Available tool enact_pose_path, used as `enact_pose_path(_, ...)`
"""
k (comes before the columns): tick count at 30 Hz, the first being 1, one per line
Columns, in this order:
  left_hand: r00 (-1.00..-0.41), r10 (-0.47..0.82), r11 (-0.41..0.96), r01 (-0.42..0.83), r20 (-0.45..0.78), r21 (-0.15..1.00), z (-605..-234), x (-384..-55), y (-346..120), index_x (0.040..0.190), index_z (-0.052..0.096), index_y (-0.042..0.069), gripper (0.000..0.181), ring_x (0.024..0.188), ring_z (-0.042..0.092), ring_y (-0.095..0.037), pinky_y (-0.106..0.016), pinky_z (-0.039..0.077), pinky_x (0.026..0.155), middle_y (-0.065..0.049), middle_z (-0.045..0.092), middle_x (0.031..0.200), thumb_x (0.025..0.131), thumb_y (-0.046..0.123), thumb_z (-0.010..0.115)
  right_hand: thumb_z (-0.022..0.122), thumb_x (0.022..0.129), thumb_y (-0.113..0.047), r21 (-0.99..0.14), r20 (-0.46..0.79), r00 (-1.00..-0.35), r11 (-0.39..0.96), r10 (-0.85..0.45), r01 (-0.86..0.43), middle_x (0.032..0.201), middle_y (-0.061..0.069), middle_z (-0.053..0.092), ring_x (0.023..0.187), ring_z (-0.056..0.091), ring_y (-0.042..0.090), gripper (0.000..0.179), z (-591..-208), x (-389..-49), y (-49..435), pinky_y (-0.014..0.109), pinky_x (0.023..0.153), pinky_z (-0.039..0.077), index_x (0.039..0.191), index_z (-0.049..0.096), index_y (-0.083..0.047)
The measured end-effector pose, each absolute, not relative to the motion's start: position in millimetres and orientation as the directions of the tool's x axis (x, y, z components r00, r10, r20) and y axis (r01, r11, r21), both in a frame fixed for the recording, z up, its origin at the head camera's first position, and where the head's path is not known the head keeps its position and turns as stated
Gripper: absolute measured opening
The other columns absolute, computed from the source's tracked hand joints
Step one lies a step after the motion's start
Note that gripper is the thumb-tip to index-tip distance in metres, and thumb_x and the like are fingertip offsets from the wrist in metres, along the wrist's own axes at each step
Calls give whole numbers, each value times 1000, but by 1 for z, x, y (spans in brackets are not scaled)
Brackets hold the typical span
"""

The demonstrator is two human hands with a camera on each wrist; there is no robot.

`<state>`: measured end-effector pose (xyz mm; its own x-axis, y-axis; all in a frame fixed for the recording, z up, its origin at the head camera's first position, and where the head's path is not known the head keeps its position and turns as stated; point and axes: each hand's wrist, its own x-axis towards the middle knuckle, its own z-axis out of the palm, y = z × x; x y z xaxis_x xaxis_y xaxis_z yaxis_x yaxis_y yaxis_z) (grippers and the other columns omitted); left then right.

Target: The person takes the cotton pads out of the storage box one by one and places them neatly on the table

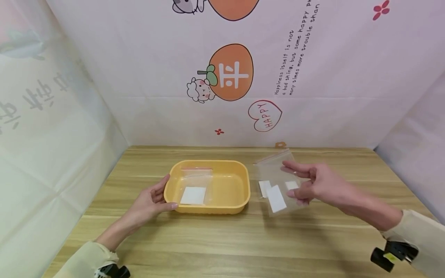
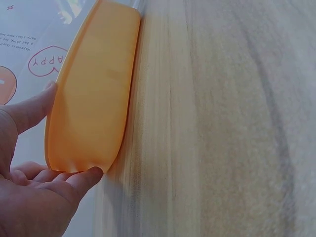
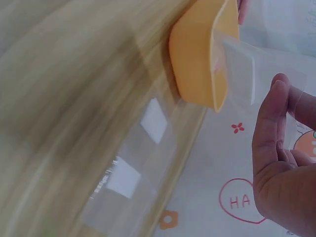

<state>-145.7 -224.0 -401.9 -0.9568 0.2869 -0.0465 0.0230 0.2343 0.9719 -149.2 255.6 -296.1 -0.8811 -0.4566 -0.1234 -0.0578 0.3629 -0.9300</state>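
Note:
My left hand (image 1: 144,206) grips the left end of a yellow plastic tray (image 1: 208,209), thumb on the near side and fingers on the end wall, as the left wrist view also shows. In the tray's left half lies a clear zip bag (image 1: 196,175) with a white square inside. Right of the tray, my right hand (image 1: 326,185) pinches another clear zip bag holding a white piece (image 3: 240,71) between thumb and fingers, raised above the table. Below it, more clear zip bags (image 3: 153,153) with white pieces lie on the wood; their outlines overlap in the head view.
The wood-grain table (image 1: 222,243) ends at a white printed cloth (image 1: 156,116) behind, and similar cloth hangs at both sides. Cameras are strapped to both wrists, the right one (image 1: 393,255) over a pale sleeve.

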Motion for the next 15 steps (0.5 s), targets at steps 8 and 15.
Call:
enact_pose_path(8, -957, 288, 233, 23, -46, 972, -402, -145, -223, 166, 16, -2, 102, 152, 29, -36, -27, 38, 113, -21, 13, 172, 91, 8, 84, 82, 90, -6, -946, -162, -875, 325, -457, 5, 165, 23, 36, 66, 64, 20, 87, -331, -127, 263, 32, 59, 59, 162, 35, 3)
enact_pose_path(15, -957, 289, 230, 31, -38, 973, -402, -146, -224, 166, 17, -3, 101, 153, 28, -37, -29, 38, 113, -21, 12, 172, 92, 9, 84, 80, 90, -6, -957, -221, -861, 274, -459, 100, 167, 25, 28, 64, 61, 17, 87, -361, -112, 264, 29, 60, 57, 160, 32, 10)
